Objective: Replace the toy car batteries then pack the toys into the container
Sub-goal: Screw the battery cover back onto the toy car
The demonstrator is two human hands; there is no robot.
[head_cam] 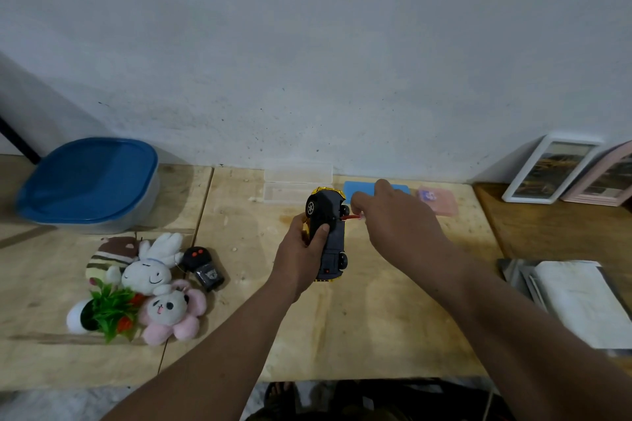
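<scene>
Legible text, labels, brands, numbers, signs: none. Black handheld remote control with two red buttons (pixel 203 267), lying on the counter: pale printed patch on its lower face, too blurred to read. Small pink translucent plastic case (pixel 438 202), near the wall: purple-and-white mark at its left end, characters not resolvable. White-framed picture (pixel 550 168) and pink-framed picture (pixel 607 178), leaning on the wall: imagery only, no lettering discernible. Dark grey underside of the yellow toy car (pixel 330 236): no readable moulded marking.
</scene>
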